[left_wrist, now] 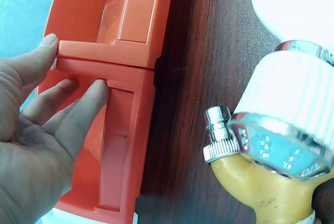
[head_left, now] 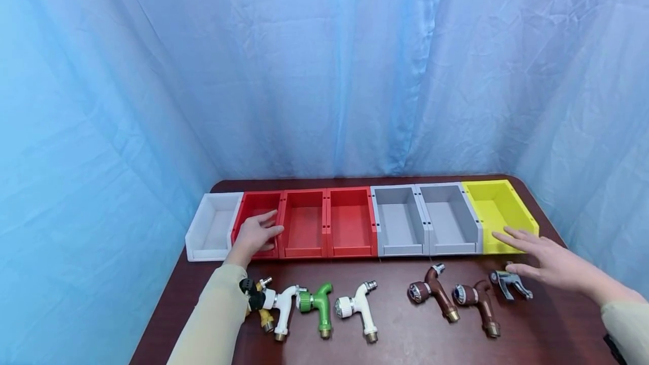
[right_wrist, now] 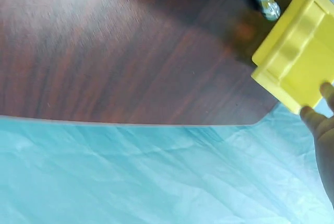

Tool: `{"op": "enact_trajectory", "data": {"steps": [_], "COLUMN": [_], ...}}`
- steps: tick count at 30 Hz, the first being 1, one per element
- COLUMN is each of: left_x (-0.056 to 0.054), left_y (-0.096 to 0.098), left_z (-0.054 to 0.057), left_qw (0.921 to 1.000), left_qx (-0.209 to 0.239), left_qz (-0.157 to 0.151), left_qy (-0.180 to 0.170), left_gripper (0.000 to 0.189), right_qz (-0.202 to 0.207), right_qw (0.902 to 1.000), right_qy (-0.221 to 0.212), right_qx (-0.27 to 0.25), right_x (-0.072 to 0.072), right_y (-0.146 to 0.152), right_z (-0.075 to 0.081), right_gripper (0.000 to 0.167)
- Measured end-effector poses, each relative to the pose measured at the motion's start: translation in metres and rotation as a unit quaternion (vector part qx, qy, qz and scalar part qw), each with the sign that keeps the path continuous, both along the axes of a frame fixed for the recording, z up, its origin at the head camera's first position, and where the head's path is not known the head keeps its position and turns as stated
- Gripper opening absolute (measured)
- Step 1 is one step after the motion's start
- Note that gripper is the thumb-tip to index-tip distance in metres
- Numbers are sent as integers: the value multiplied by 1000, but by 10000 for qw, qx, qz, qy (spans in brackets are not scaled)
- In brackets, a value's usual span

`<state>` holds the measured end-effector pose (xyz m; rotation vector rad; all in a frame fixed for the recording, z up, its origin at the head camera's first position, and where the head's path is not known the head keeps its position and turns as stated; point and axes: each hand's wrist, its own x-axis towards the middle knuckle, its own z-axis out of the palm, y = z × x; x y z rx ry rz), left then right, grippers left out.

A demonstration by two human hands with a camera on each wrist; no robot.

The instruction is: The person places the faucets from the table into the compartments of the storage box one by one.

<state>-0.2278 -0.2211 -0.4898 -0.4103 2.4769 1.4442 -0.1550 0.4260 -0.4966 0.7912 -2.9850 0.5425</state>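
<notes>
My left hand [head_left: 256, 235] reaches over the leftmost red bin [head_left: 242, 207]. In the left wrist view its thumb lies at the edge of the wall beside the neighbouring red bin [left_wrist: 112, 51], and the other fingers [left_wrist: 86, 112] hang loosely bent inside. My right hand [head_left: 550, 258] is spread, fingers fairly straight, at the front of the yellow bin [head_left: 492, 199]. In the right wrist view its fingertips overlap the yellow bin's rim [right_wrist: 276, 91]. Below the right thumb lies a silver tap [head_left: 509, 285]. Neither hand holds anything.
A white bin [head_left: 213, 224], two more red bins and two grey bins [head_left: 398, 218] complete the row. In front lie two white taps [head_left: 362, 308], a green tap [head_left: 319, 303], a yellow tap [head_left: 266, 320] and two brown taps [head_left: 438, 292]. Blue curtains [head_left: 324, 72] surround the table.
</notes>
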Motion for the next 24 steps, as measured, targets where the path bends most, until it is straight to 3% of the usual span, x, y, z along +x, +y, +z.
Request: {"op": "enact_trajectory", "data": {"steps": [6, 12, 15, 18, 24], "left_x": [-1, -1, -1, -1, -2], "left_y": [-1, -1, -1, -1, -3], "left_z": [-3, -3, -3, -2, -4], "left_qw": [9997, 9991, 9989, 9990, 9988], "left_qx": [211, 351, 403, 397, 377], "left_qz": [80, 163, 185, 154, 211], "left_qy": [-55, -143, -173, -161, -228], "left_gripper": [76, 72, 69, 69, 73], "right_qz": [171, 346, 477, 800, 1444], "right_qw": [9984, 9984, 9976, 9939, 9848], "right_qy": [509, 228, 332, 671, 922], "right_qx": [177, 392, 378, 344, 282], "right_x": [10, 18, 22, 24, 24], "right_y": [1, 4, 4, 5, 6], "right_z": [-11, -22, -29, -37, -50], "right_gripper": [66, 60, 62, 65, 71]}}
